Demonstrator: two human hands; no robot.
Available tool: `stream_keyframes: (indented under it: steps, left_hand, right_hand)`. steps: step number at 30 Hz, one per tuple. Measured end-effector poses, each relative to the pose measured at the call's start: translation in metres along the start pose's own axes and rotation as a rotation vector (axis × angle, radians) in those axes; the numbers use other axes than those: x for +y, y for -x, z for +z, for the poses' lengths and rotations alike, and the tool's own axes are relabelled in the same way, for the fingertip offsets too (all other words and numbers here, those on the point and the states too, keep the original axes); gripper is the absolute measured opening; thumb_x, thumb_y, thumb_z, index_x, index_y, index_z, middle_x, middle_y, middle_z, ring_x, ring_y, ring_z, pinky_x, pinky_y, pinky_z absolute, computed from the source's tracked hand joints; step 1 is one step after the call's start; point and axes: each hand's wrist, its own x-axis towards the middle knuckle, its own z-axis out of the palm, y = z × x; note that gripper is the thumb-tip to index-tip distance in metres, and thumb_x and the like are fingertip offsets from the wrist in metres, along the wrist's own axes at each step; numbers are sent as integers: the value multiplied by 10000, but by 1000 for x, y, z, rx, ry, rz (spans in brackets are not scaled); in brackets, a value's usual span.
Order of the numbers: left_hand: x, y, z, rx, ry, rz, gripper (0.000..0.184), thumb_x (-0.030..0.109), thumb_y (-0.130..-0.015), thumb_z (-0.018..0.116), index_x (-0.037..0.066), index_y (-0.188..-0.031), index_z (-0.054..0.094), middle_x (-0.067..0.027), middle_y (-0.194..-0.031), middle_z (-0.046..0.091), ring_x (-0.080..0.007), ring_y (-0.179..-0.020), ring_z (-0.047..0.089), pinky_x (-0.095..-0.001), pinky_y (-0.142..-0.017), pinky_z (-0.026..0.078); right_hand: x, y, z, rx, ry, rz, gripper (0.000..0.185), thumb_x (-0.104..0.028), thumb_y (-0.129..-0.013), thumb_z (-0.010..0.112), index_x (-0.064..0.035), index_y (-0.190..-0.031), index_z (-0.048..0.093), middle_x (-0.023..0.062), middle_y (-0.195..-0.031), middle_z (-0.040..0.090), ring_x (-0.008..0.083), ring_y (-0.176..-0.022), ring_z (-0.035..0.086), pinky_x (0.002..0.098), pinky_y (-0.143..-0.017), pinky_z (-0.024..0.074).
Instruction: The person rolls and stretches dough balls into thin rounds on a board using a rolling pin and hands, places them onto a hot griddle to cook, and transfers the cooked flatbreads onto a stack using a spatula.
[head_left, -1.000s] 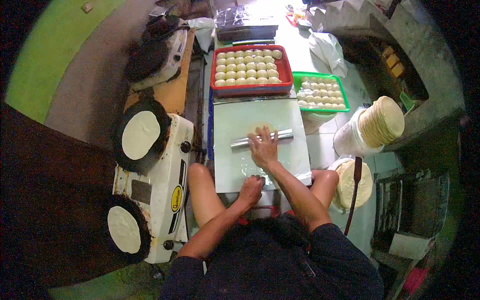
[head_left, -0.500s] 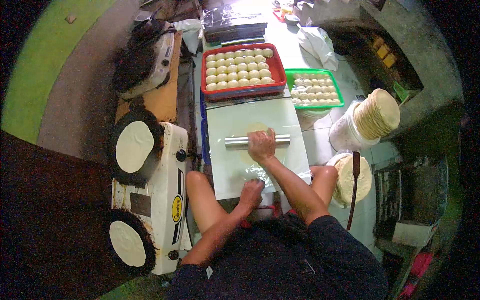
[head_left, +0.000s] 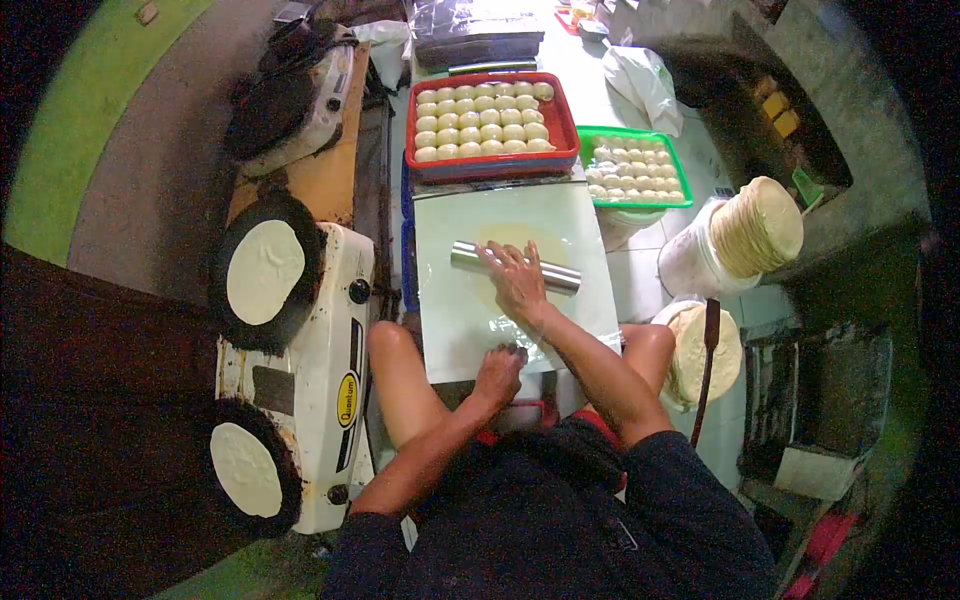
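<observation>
Under my right hand (head_left: 520, 283) lies a shiny metal rolling pin (head_left: 562, 277), slanting down to the right. The palm rests on the pin with fingers spread and stretched across it. Beneath is a thin, pale round of dough (head_left: 487, 288), seen through a clear plastic sheet (head_left: 515, 330) on a white board (head_left: 450, 345). My left hand (head_left: 498, 375) is closed at the board's near edge, on the creased edge of the plastic sheet; its fingertips are partly hidden.
Beyond the board stand a red tray (head_left: 567, 125) and a green tray (head_left: 686, 195) of dough balls. At left, a two-burner stove (head_left: 335, 300) carries flatbreads (head_left: 265, 272) on dark pans. Right are a stack of flatbreads (head_left: 765, 230), a bucket (head_left: 690, 355) and a long dark spatula (head_left: 711, 345).
The rolling pin has turned from nearly level to slanting, its left end farther away. My right hand's fingers have spread out over it. My left hand stays at the near edge.
</observation>
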Motion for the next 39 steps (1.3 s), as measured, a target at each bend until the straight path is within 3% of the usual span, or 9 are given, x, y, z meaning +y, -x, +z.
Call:
stream_keyframes:
  steps: [7,15,19,20,27,31,34,36,39]
  left_hand:
    - [-7,-2,6,-20,-67,12,184,26,-720,625,56,-892,681,-190,-884,668,-382,-885,644,-496,-796,496]
    - [-6,-6,4,-42,-8,1,198,40,-723,645,53,-917,679,-190,-917,662,-400,-876,641,-511,-756,515]
    - [5,-11,-17,-207,-21,-82,181,52,-744,671,64,-924,676,-176,-958,663,-388,-946,637,-505,-791,504]
    - [7,-13,-22,-258,-7,-113,177,60,-752,680,61,-929,673,-173,-971,664,-389,-955,633,-502,-801,504]
    - [-3,-48,-49,251,-42,108,391,194,-883,681,-15,-1198,578,-261,-1240,584,-444,-1173,542,-511,-1009,438]
    - [-46,-130,-40,138,-292,-105,728,413,-1001,480,-5,-1546,240,-248,-1624,171,-412,-1508,162,-645,-1178,132]
    - [-40,-159,-26,109,-345,-132,772,497,-1016,401,21,-1578,171,-212,-1653,93,-374,-1531,85,-638,-1192,46]
    - [-26,-157,-20,15,-367,-53,777,528,-1021,355,35,-1587,155,-191,-1664,58,-362,-1537,53,-642,-1190,4]
    - [-51,-171,-26,186,-373,-146,770,526,-1019,362,50,-1590,160,-178,-1667,59,-359,-1537,61,-661,-1181,8]
  right_hand:
    - [7,23,-8,-54,-72,-129,384,-260,-987,513,-272,-1367,571,-18,-1449,519,261,-1427,392,670,-1176,117]
    - [23,40,-29,-164,-240,28,308,-341,-892,571,-258,-1143,730,185,-1649,152,411,-1531,77,741,-1141,87]
    - [43,27,-6,-11,-382,-4,613,-134,-851,582,-341,-1426,548,218,-1633,180,436,-1383,399,611,-1092,341]
    - [47,24,-3,1,-211,-65,691,-80,-858,564,-364,-1480,466,191,-1571,345,384,-1200,557,519,-1018,424]
    - [54,-63,34,327,6,-91,681,-193,-891,621,-311,-1521,390,108,-1451,515,312,-1268,527,527,-1085,365]
    - [79,-55,-39,567,-228,-53,624,-328,-908,661,-186,-1480,457,162,-1487,476,358,-1394,409,579,-1155,249]
    - [166,56,-56,554,-179,167,429,-241,-915,649,-28,-1287,628,246,-1542,359,406,-1440,317,514,-1195,215]
    - [211,169,-84,667,-273,437,670,-76,-851,645,-13,-1479,419,252,-1506,417,407,-1440,317,507,-1198,182]
    - [249,354,-75,218,123,1113,933,-314,-819,780,-49,-1556,274,242,-1590,281,445,-1473,204,483,-1197,212]
